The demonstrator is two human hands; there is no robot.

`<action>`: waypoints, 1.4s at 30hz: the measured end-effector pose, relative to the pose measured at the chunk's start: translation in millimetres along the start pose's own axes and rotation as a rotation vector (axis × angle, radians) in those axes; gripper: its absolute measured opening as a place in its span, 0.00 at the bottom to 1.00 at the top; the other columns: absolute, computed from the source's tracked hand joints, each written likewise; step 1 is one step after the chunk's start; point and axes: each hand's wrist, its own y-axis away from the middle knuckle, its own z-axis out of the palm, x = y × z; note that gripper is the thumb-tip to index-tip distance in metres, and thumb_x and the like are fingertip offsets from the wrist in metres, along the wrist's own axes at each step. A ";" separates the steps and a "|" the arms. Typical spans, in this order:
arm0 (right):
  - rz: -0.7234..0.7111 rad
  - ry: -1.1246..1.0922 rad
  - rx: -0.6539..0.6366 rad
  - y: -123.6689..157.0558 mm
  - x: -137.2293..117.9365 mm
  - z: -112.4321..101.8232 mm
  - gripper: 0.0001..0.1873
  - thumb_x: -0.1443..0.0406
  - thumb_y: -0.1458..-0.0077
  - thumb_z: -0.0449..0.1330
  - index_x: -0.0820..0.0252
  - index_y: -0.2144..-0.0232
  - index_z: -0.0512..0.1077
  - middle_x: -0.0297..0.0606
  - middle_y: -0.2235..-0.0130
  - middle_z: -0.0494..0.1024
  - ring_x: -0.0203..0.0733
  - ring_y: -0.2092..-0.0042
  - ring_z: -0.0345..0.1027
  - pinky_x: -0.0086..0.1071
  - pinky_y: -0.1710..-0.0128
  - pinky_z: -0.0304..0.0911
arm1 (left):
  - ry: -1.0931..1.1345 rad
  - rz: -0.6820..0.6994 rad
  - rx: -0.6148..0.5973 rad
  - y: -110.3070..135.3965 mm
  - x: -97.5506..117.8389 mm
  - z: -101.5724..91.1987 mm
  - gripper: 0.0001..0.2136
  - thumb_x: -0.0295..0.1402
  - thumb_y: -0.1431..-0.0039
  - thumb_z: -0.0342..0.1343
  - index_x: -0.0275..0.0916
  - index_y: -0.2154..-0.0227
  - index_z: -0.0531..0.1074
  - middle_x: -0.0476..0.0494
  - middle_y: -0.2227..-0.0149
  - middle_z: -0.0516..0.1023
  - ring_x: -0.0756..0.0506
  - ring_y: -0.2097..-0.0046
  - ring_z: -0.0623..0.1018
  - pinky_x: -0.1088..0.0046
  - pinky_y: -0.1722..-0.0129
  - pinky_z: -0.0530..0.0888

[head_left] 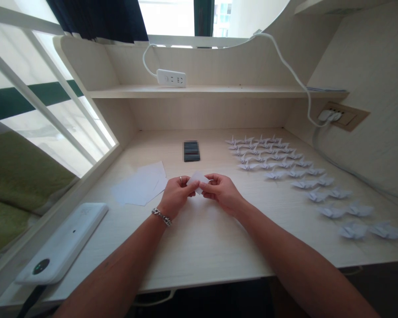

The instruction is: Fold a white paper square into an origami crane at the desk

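Observation:
Between my two hands is a small folded piece of white paper (199, 177), held up a little above the desk. My left hand (178, 191), with a ring and a chain bracelet, pinches its left side between thumb and fingers. My right hand (220, 189) grips the right side in the same way, the two thumbs close together on the near face. Loose white paper sheets (141, 184) lie just left of my left hand. Rows of folded white paper cranes (273, 154) stand on the desk to the right.
A dark, blurred rectangular object (191, 151) lies beyond my hands. At the left edge sits a white device (66, 243) with a round display and a cable. A power strip (171, 78) rests on the shelf (215, 92). A wall socket (343, 115) with plugged-in cords is at the right.

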 end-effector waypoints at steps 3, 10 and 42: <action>-0.046 -0.011 0.046 -1.5 1.5 1.9 0.23 0.60 0.71 0.75 0.63 0.71 0.71 0.29 0.81 0.72 0.33 0.77 0.67 0.29 0.73 0.63 | 0.018 0.005 0.021 -0.4 -2.0 1.1 0.15 0.42 0.54 0.64 0.34 0.77 0.73 0.47 0.79 0.72 0.51 0.76 0.69 0.76 0.75 0.65; -0.019 0.085 0.009 0.8 1.8 5.3 0.20 0.57 0.66 0.72 0.62 0.72 0.73 0.33 0.75 0.76 0.34 0.72 0.69 0.28 0.71 0.63 | 0.089 0.020 0.127 1.1 0.6 4.3 0.15 0.42 0.55 0.64 0.34 0.76 0.74 0.48 0.79 0.72 0.51 0.76 0.70 0.75 0.74 0.66; -0.232 0.011 0.290 -9.3 6.7 6.2 0.13 0.62 0.65 0.71 0.62 0.76 0.74 0.33 0.78 0.75 0.34 0.74 0.67 0.33 0.68 0.66 | -0.025 0.066 0.222 4.9 3.5 18.9 0.15 0.43 0.53 0.63 0.34 0.80 0.72 0.49 0.82 0.71 0.52 0.78 0.67 0.76 0.78 0.61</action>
